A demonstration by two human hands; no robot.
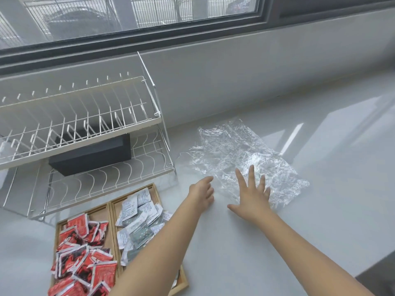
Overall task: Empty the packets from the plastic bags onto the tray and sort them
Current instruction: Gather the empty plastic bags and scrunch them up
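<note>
Fingers [251, 174] of the right hand [252, 199] are spread wide and flat, palm down, the fingertips resting on the near edge of the crumpled clear plastic bags [241, 159]; nothing is held. Beside it, the left hand [202, 194] is stretched forward with its fingers loosely extended and close together, empty, its tips at the left near corner of the same plastic, though whether they touch it cannot be told.

Those flattened transparent bags lie spread on the pale grey glossy countertop [320, 210], to the right of the white wire dish rack [85, 124] and near the wall under the window [128, 16]. They look empty.

At the lower left sits the shallow wooden tray [157, 195] with a divider running down its middle. Its left compartment holds a heap of red and black foil packets [81, 253], some spilling past the near left rim. Its right compartment holds white and grey-green paper packets [141, 216], partly covered by the left forearm, which crosses above the tray.

The rack has two tiers; a matte black rectangular box [92, 157] rests on the lower one, beneath the upper plate slots. Both bare forearms reach in from the bottom of the view.
</note>
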